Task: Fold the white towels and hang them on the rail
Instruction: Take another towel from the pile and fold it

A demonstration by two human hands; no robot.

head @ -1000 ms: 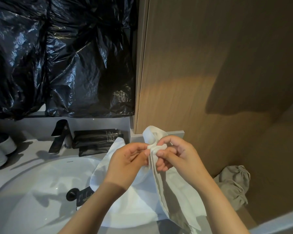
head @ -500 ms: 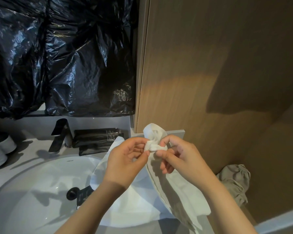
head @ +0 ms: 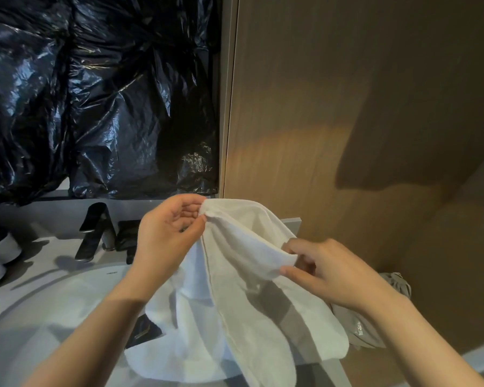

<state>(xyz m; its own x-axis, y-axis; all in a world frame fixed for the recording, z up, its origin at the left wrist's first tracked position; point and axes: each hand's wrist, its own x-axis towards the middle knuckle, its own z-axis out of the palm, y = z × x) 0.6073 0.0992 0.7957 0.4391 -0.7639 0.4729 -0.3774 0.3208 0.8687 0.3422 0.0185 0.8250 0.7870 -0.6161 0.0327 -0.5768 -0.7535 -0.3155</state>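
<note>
A white towel [head: 243, 277] hangs between my hands above the right side of the washbasin. My left hand [head: 165, 236] pinches one top corner of it between thumb and fingers at the upper middle. My right hand [head: 327, 272] pinches the towel's top edge lower and to the right. The cloth sags between the two grips, and its lower part drapes over the basin's right rim. No rail is in view.
A white round basin [head: 53, 311] with a black faucet [head: 94, 233] sits at the lower left. Black plastic sheeting [head: 95, 93] covers the wall above. A wooden panel [head: 347, 121] stands close on the right. A grey cloth [head: 375, 328] lies by the counter's right end. White cups [head: 0, 255] stand far left.
My hands were pinching the towel close together; they have drawn apart, the left moving up and left, the right down and right, spreading the towel's top edge between them.
</note>
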